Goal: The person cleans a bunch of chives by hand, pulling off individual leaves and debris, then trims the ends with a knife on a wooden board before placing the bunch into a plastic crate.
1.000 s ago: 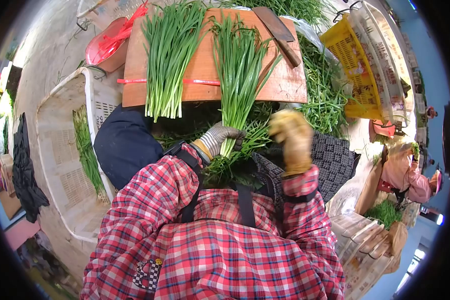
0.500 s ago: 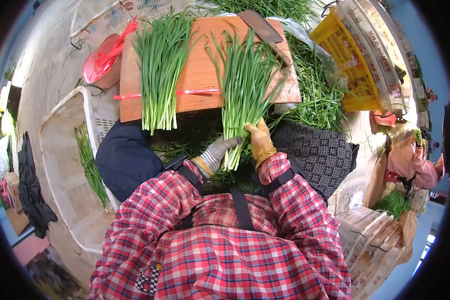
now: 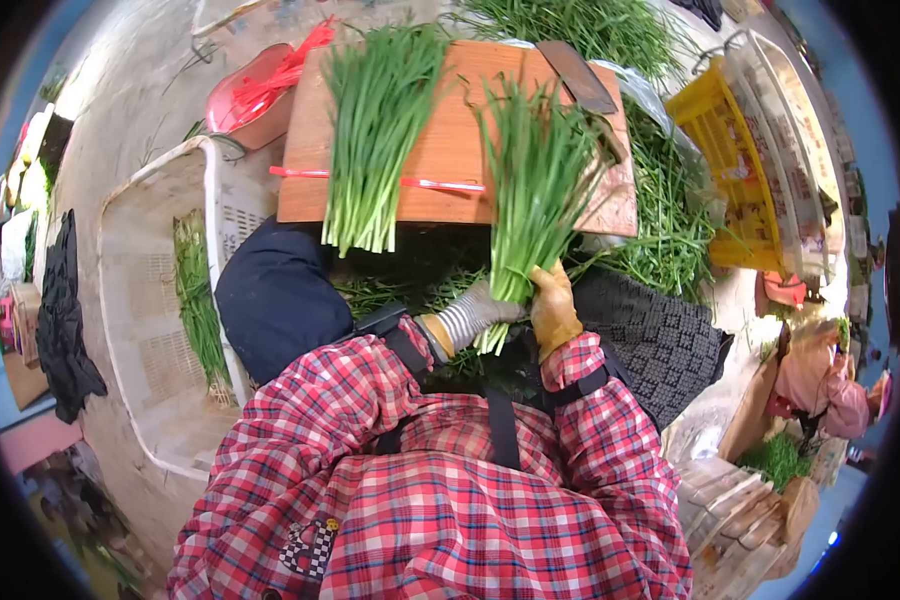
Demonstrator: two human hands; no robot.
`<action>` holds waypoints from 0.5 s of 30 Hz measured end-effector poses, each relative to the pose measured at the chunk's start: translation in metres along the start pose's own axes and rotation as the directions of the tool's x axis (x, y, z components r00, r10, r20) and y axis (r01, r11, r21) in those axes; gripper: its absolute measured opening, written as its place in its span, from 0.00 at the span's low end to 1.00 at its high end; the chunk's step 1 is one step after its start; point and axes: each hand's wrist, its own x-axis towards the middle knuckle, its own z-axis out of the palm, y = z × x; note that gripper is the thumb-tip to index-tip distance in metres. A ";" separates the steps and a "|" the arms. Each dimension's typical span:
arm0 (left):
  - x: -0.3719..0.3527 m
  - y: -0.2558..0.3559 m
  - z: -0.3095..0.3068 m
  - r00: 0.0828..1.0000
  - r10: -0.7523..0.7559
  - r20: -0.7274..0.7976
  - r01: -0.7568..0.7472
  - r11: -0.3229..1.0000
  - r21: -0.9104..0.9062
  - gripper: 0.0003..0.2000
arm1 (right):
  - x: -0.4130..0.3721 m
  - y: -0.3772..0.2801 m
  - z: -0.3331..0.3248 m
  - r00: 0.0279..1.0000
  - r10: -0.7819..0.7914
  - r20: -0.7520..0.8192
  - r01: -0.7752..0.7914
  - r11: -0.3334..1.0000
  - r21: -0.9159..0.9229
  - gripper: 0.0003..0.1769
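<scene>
My left hand [image 3: 470, 316], in a grey striped glove, is wrapped round the pale lower stems of a bunch of green leafy stalks [image 3: 535, 180]. Against the right side of the same bunch, my right hand [image 3: 554, 308] in a yellow glove has its fingers closed on the stems. The bunch's leafy tops rest over the right part of a wooden board [image 3: 460, 125]. A second bunch [image 3: 378, 130] lies on the board's left half, across a red strip [image 3: 440, 186]. A cleaver [image 3: 578, 78] lies at the board's top right corner.
A white crate [image 3: 160, 400] holding some stalks stands at the left. Red strips fill a pink container [image 3: 255, 95] beyond it. Loose greens [image 3: 660, 190] are heaped right of the board, beside a yellow crate [image 3: 735, 170]. Another person [image 3: 820, 375] is at the far right.
The view has shifted, so the board and crates appear further right. My hands still hold the bunch; the left hand has closed further round its lower stems.
</scene>
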 end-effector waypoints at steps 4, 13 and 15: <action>-0.008 0.012 0.008 0.906 0.414 -0.085 -0.247 0.683 0.688 0.37 | -0.007 -0.036 0.026 0.979 0.013 0.201 -0.087 0.928 0.363 0.25; -0.083 0.136 0.008 0.803 0.514 -0.300 0.016 0.485 0.874 0.39 | 0.016 -0.133 0.143 0.912 -0.112 0.394 0.003 0.963 0.268 0.34; -0.085 0.154 0.001 0.790 0.508 -0.343 0.056 0.497 0.866 0.40 | 0.045 -0.132 0.154 0.887 -0.024 0.461 -0.112 0.958 0.264 0.31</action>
